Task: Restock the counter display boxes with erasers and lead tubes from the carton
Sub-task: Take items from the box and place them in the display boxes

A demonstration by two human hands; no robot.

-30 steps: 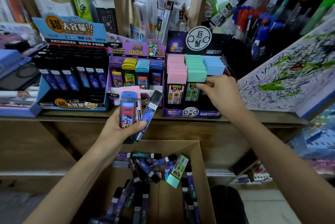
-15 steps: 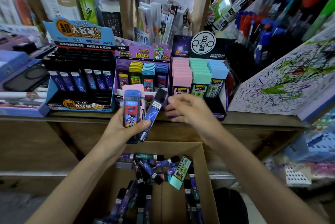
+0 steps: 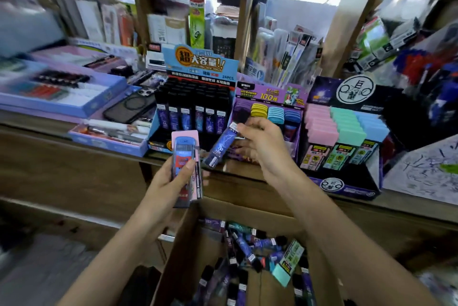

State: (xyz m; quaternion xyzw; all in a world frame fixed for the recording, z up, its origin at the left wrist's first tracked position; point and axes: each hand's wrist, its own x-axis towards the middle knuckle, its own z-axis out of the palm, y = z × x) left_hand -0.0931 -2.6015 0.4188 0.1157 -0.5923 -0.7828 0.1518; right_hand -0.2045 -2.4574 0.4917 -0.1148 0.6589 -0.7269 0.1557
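My left hand (image 3: 171, 181) grips a blue lead case (image 3: 183, 157) stacked on a pink eraser (image 3: 195, 137). My right hand (image 3: 260, 144) pinches the black top of a dark blue lead tube (image 3: 221, 147), held tilted in front of the counter edge. Behind it on the counter stand a blue display box of black lead tubes (image 3: 195, 110), a purple display box of coloured lead cases (image 3: 270, 97), and a dark display box of pink, green and blue erasers (image 3: 347, 132). The open carton (image 3: 260, 214) below holds several tubes and a green eraser (image 3: 288, 266).
A phone (image 3: 128, 107) lies on flat purple boxes (image 3: 62, 97) at the left of the wooden counter (image 3: 74, 152). A scribbled test sheet (image 3: 426, 172) leans at the right. Shelves of pens and packaged stationery fill the back.
My right hand left the eraser box, came leftward and took the dark blue tube out of my left hand. The view has swung toward the left, bringing the black tube box nearer the middle.
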